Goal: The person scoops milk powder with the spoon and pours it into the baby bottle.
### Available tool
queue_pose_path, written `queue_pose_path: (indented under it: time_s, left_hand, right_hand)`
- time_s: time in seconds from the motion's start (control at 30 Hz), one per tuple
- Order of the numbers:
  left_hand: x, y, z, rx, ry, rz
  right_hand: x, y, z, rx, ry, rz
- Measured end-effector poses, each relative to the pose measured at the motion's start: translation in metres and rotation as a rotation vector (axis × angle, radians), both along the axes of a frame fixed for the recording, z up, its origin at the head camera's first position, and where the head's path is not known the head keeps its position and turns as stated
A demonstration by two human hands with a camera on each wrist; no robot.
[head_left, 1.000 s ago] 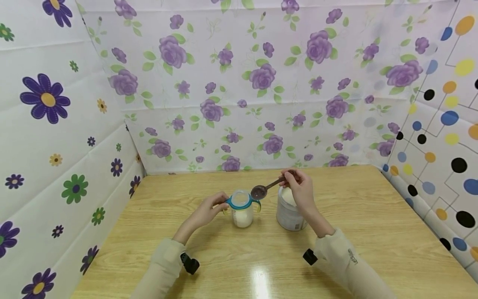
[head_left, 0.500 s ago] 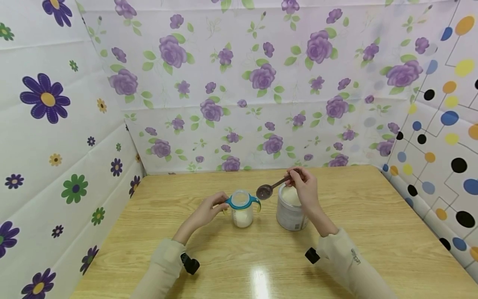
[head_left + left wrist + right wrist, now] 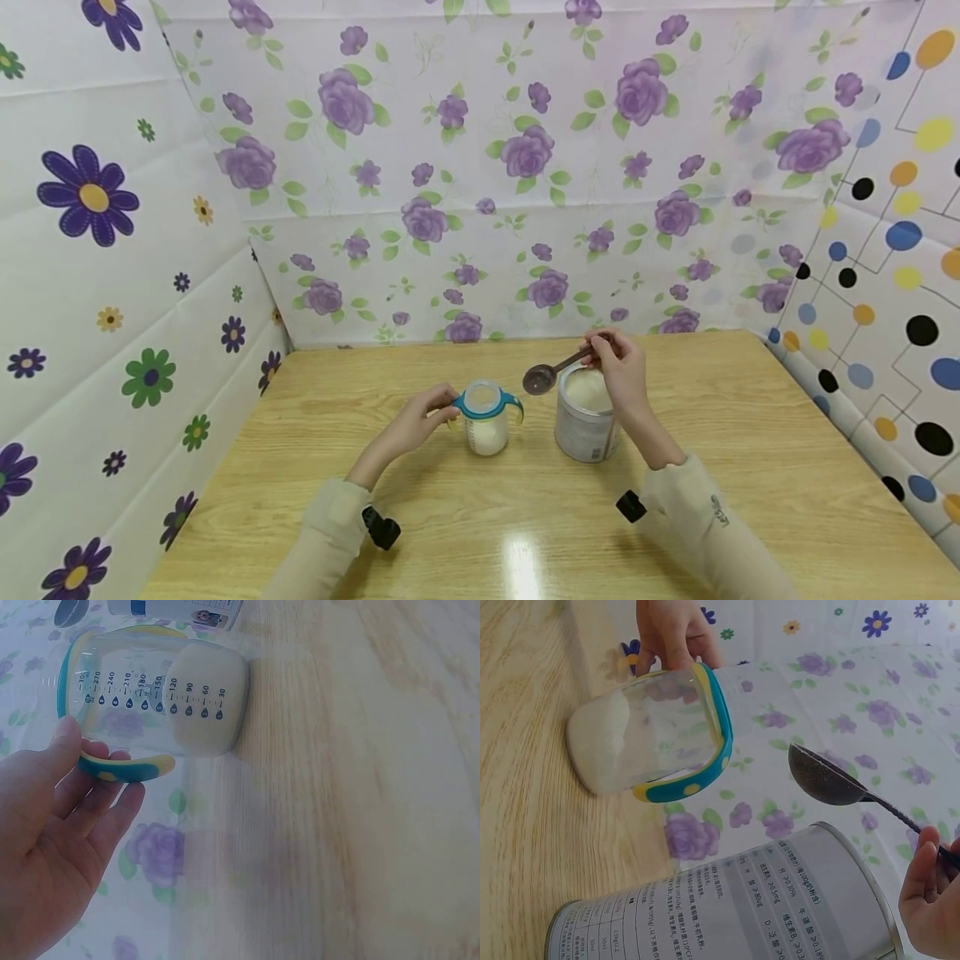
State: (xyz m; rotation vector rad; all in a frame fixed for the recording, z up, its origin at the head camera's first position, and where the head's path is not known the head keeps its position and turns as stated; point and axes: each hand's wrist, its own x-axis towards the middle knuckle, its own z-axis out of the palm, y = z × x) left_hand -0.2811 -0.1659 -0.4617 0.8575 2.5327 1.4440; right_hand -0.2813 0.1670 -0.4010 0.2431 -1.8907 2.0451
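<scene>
A clear baby bottle (image 3: 487, 435) with a teal collar and two teal-and-yellow handles stands upright on the table. White contents fill its lower part, near the 120 mark in the left wrist view. My left hand (image 3: 417, 421) pinches the bottle's left handle (image 3: 127, 768) between thumb and fingers. My right hand (image 3: 621, 371) grips the handle of a dark brown spoon (image 3: 540, 379). The spoon's deep bowl (image 3: 825, 778) hangs in the air between the bottle and an open tin (image 3: 587, 429). Pale powder (image 3: 588, 390) shows inside that tin, below the right hand.
The wooden table (image 3: 480, 525) carries the bottle and tin close together. A purple-flowered cloth (image 3: 487, 208) rises behind its far edge. Patterned cloths hang at the left and right sides. Black wrist cameras (image 3: 382, 528) sit on both sleeves.
My right hand and the spoon have moved right, away from the bottle and toward the tin. More of the tin's opening shows. The left hand and bottle have stayed in place.
</scene>
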Motion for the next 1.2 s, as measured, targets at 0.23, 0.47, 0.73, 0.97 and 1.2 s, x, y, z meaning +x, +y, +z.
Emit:
queue_pose_path:
  time_s: [0.23,0.47,0.73,0.97,1.2]
  left_hand:
    - [0.0,0.0,-0.001,0.005,0.003,-0.008]
    - [0.0,-0.001,-0.001,0.01,0.002,-0.017]
    - [0.0,0.0,0.0,0.014,-0.009,-0.012]
    - [0.0,-0.001,-0.002,0.015,-0.005,-0.009]
    - [0.0,-0.001,-0.002,0.014,-0.002,-0.007]
  right_hand:
    - [0.001,0.002,-0.001,-0.009,-0.005,-0.006]
    - [0.001,0.003,-0.002,-0.005,-0.001,-0.02]
    - [-0.001,0.008,0.002,-0.037,-0.015,-0.042]
    - [-0.001,0.014,0.005,-0.045,-0.005,-0.074]
    - [-0.001,0.016,0.005,-0.058,0.01,-0.08]
